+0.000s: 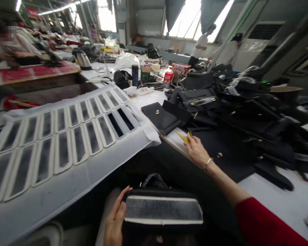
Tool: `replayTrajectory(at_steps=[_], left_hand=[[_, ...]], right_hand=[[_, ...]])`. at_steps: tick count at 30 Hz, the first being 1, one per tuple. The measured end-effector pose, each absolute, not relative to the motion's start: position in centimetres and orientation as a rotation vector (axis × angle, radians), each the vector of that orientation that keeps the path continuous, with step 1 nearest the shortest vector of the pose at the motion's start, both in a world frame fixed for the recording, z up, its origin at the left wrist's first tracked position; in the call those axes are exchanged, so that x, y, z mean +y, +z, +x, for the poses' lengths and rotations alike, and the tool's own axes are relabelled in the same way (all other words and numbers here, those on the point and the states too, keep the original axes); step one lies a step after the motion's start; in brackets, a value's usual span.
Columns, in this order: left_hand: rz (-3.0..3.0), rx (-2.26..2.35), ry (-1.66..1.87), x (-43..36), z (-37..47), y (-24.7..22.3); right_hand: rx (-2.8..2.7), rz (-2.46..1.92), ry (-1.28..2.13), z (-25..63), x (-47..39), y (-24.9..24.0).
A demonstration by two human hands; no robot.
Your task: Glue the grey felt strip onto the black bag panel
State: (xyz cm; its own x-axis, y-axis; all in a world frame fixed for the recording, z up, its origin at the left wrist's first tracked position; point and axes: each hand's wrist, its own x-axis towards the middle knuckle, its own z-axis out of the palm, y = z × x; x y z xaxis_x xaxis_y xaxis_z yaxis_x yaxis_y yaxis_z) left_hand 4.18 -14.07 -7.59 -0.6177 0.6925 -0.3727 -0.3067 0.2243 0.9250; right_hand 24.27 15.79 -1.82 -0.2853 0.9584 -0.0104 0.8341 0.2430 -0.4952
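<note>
My left hand holds a black bag in my lap, its flat bottom panel turned up, grey with white edges. My right hand reaches out to the edge of the table and touches a small yellow tool, probably scissors; the fingers rest on it and I cannot tell whether they grip it. A bracelet sits on that wrist, and the sleeve is red. Just beyond the right hand lie flat black leather pieces with a small metal clasp.
A white sheet on the left carries several rows of grey, white-edged panels. A large heap of black bags fills the right. Bottles, boxes and a kettle stand further back. Two people stand by the far windows, another sits at far left.
</note>
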Motion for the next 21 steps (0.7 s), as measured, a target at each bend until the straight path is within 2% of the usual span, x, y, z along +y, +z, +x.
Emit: replayTrajectory(at_steps=[5,10,17,21], left_hand=[[0.52,1.612,1.426,-13.6,2.2,-6.4],[0.706,1.609,1.231,-12.0,-0.5,-4.4],[0.921,1.698,0.996,-9.8,-0.8,-3.0],[1.011,1.735,0.922,-9.5,-0.5,-2.7]], right_hand=[[-2.345,-1.514,0.348,22.4,18.6,-4.7],[-2.333,-1.432,0.375,25.0,14.3,-4.4],[-2.003,-1.496,1.115,28.6,5.0,-3.6],[-1.764,-1.563,1.394,28.4,2.9,-3.2]])
